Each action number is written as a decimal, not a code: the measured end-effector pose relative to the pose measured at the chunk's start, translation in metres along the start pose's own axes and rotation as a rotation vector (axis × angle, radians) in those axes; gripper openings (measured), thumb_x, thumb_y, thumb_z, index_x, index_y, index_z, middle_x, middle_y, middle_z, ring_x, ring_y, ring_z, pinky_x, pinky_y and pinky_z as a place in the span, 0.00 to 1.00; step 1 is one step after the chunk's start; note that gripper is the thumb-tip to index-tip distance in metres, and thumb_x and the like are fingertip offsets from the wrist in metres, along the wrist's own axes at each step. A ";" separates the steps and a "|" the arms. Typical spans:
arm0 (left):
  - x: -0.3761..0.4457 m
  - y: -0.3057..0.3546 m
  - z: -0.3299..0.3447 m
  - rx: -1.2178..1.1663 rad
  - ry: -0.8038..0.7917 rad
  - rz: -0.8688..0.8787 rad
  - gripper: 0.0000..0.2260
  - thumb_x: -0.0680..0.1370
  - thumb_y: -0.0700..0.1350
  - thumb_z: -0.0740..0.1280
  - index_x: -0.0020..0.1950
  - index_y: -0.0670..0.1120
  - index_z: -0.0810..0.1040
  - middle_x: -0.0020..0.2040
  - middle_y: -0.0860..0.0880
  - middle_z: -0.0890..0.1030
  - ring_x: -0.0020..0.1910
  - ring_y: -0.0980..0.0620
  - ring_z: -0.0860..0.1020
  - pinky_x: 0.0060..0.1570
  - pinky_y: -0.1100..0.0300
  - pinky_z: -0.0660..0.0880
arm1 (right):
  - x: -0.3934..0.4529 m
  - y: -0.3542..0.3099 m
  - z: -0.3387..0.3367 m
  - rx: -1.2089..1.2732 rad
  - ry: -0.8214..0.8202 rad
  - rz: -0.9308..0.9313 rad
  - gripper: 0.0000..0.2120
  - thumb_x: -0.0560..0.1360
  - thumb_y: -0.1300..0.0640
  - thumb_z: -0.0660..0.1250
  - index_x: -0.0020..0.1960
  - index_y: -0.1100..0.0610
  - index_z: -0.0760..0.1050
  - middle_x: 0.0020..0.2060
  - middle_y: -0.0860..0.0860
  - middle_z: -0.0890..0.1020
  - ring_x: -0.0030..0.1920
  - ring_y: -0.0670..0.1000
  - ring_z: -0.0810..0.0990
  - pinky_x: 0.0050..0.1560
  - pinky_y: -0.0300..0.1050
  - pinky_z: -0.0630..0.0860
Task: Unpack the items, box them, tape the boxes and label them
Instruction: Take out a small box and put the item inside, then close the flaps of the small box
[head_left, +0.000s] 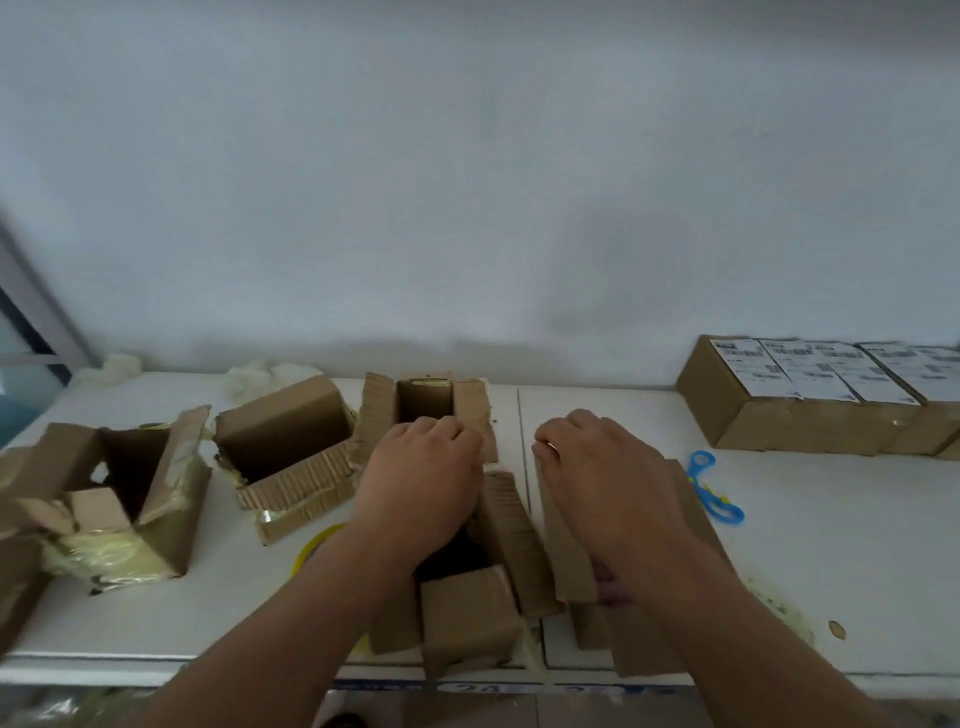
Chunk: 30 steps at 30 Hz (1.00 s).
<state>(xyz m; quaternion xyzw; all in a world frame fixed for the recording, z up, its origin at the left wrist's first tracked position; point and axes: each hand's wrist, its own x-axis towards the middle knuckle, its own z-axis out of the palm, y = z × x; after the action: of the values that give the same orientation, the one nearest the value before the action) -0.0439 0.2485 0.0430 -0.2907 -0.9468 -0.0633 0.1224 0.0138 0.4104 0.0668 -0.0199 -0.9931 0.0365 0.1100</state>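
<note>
Both hands work the open box (498, 571) at the near tabletop (831, 545) edge — left hand (421, 478) curled over its far flap, right hand (597, 467) pinching something small I cannot identify — likely folding it closed.

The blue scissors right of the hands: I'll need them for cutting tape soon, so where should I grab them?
Judging by pose, grip the blue scissors at the near loop handle, coming from above with the right hand. They lie flat on the table, with bare surface around them.
</note>
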 end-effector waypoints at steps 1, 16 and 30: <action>0.001 -0.012 -0.003 0.039 0.003 0.014 0.12 0.83 0.52 0.54 0.59 0.54 0.75 0.56 0.55 0.78 0.54 0.55 0.75 0.59 0.57 0.71 | 0.009 -0.010 0.001 0.000 -0.010 -0.035 0.08 0.83 0.52 0.55 0.57 0.48 0.73 0.50 0.46 0.75 0.48 0.47 0.75 0.44 0.41 0.71; -0.009 -0.207 -0.042 0.347 0.048 -0.089 0.11 0.83 0.48 0.53 0.54 0.49 0.74 0.51 0.51 0.77 0.49 0.49 0.76 0.44 0.57 0.64 | 0.145 -0.175 0.043 0.074 -0.001 -0.219 0.10 0.82 0.52 0.57 0.51 0.50 0.77 0.43 0.47 0.78 0.42 0.49 0.77 0.44 0.47 0.78; 0.012 -0.327 0.001 0.315 -0.063 -0.375 0.07 0.81 0.44 0.57 0.45 0.48 0.72 0.43 0.51 0.76 0.38 0.51 0.76 0.32 0.58 0.65 | 0.253 -0.258 0.119 0.070 -0.240 -0.185 0.10 0.80 0.50 0.60 0.50 0.53 0.79 0.47 0.49 0.81 0.48 0.51 0.78 0.50 0.49 0.78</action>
<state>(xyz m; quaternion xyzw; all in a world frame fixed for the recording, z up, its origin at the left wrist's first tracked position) -0.2394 -0.0140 0.0291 -0.0892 -0.9858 0.0725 0.1225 -0.2674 0.1577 0.0254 0.0801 -0.9948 0.0628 -0.0058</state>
